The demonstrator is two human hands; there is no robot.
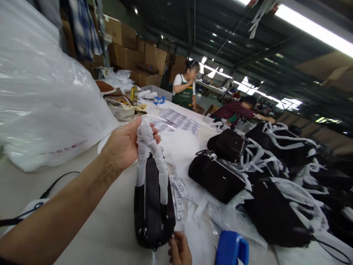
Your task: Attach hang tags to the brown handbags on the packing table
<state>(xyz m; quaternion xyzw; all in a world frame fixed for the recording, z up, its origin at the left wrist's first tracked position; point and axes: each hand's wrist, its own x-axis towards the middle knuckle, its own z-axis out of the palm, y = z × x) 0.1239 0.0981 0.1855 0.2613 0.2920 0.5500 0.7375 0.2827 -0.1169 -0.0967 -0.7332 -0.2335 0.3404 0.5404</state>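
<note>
Fingers of the right hand [180,250], lowest in view, bent in toward the near right corner of the black handbag [153,217]. Thumb and forefinger close together, tips at or just beside that corner. Pinch on some small part, or mere touch: cannot tell, too small and blurred.

Handbag upright at centre, over the pale table [96,228]; base perhaps resting on it, contact not clearly shown. Long axis running away from the body, near end by the right hand, far end below the left. Bulk of bag up and to the left from the right fingertips. Right hand nearer to the bag's lower body; left hand [125,143] nearer to the top, fingers clamped around the white-wrapped handle [142,162], loop held raised above the bag.

Near right, apart from the bag: blue plastic object [227,246], cut off by the frame. Along the bag's right side: strip of labels [180,189]. Farther right: heap of black bags [217,180]. Left: large plastic bag [55,103]. Beyond: printed sheets [179,121], then small blue box [159,100]. Farther off: co-worker in green apron [183,96]; stacked cardboard boxes [129,55].
</note>
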